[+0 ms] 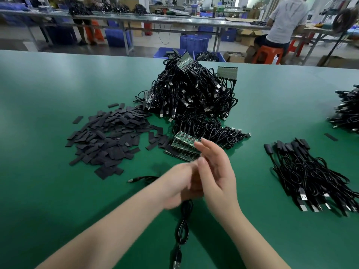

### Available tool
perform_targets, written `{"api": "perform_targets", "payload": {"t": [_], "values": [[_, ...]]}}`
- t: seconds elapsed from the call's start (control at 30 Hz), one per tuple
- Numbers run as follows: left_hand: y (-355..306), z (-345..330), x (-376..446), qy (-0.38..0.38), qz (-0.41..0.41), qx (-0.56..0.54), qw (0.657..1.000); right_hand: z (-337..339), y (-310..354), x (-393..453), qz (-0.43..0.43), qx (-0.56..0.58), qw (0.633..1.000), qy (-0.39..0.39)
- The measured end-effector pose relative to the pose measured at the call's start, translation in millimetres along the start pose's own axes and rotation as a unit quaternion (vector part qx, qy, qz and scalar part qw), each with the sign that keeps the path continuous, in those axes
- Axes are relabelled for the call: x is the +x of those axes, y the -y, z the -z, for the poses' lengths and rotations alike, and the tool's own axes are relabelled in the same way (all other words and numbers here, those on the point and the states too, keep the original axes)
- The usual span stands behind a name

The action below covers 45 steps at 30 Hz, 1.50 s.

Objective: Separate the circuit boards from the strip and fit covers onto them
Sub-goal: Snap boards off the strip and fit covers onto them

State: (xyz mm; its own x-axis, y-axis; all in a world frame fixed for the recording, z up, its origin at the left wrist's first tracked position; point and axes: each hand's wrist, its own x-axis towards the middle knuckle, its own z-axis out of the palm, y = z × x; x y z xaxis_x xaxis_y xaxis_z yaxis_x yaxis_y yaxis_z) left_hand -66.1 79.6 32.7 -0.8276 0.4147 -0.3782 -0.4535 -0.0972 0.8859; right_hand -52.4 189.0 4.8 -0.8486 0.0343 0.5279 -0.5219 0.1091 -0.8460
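Observation:
My left hand (pixel 179 184) and my right hand (pixel 216 171) meet above the green table (pixel 48 191), near its front. The left hand is blurred, and its fingers curl against the right palm around the top end of a black USB cable (pixel 183 228). The cable hangs down toward me and ends in a plug (pixel 177 264). What sits at its top end is hidden between the hands. The right hand's fingers are straight and point up. Just beyond the hands lies a green strip of circuit boards (pixel 181 142) with cables attached. A heap of flat black covers (pixel 108 140) lies to the left.
A tall pile of black cables with more board strips (pixel 194 94) stands behind. A bundle of covered cables (pixel 310 175) lies at the right, and another pile (pixel 347 109) at the far right edge. A loose cable (pixel 142 179) lies left of my hands. A person (pixel 285 22) sits at a distant bench.

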Motion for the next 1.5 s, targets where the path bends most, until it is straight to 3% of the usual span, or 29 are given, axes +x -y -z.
{"api": "perform_targets", "payload": {"t": [0.1,0.37,0.43,0.5,0.53,0.6,0.67,0.7,0.77,0.83,0.93,1.0,1.07,1.1,1.17,1.23,1.37,1.5], "values": [[3,-8,4,-0.014,0.011,-0.083,0.996,1,0,1,0.010,-0.074,0.997,0.037],[14,8,15,-0.099,-0.051,-0.167,0.980,8,-9,-5,0.018,-0.116,0.990,0.074],[18,7,13,-0.033,-0.028,-0.247,0.968,1,-7,-5,0.015,-0.085,0.993,0.081],[19,2,10,0.048,0.014,-0.278,0.959,-5,-2,-1,-0.041,-0.035,0.994,0.098],[19,2,12,0.045,0.019,-0.275,0.960,-5,0,0,-0.060,-0.037,0.991,0.115],[13,6,16,-0.020,-0.023,-0.285,0.958,-3,1,5,-0.024,-0.157,0.972,0.174],[4,16,18,-0.080,-0.103,-0.304,0.944,3,-10,7,0.048,-0.354,0.908,0.217],[-1,23,19,-0.106,-0.150,-0.298,0.937,5,-16,6,0.036,-0.430,0.876,0.216],[-11,44,20,-0.195,-0.229,-0.230,0.926,12,-22,5,-0.039,-0.484,0.860,0.156],[-20,70,25,-0.338,-0.255,-0.052,0.904,20,-25,2,-0.068,-0.451,0.886,0.082],[-33,120,37,-0.474,-0.280,0.224,0.804,27,-36,-4,-0.024,-0.421,0.907,0.023],[-43,155,46,-0.507,-0.249,0.376,0.735,26,-38,-7,-0.018,-0.365,0.931,0.025],[-51,187,59,-0.484,-0.146,0.535,0.677,22,-37,-8,-0.010,-0.319,0.947,0.028],[-54,199,63,-0.448,-0.076,0.591,0.667,20,-37,-8,-0.006,-0.305,0.952,0.035],[-56,215,67,-0.361,0.044,0.639,0.677,19,-37,-10,0.000,-0.297,0.954,0.053],[-55,223,67,-0.338,0.083,0.659,0.667,21,-39,-12,0.001,-0.304,0.951,0.065],[-55,220,65,-0.417,0.024,0.687,0.595,24,-39,-12,-0.006,-0.299,0.952,0.066],[-58,217,60,-0.441,-0.018,0.654,0.614,25,-36,-12,0.012,-0.311,0.949,0.058]]}}
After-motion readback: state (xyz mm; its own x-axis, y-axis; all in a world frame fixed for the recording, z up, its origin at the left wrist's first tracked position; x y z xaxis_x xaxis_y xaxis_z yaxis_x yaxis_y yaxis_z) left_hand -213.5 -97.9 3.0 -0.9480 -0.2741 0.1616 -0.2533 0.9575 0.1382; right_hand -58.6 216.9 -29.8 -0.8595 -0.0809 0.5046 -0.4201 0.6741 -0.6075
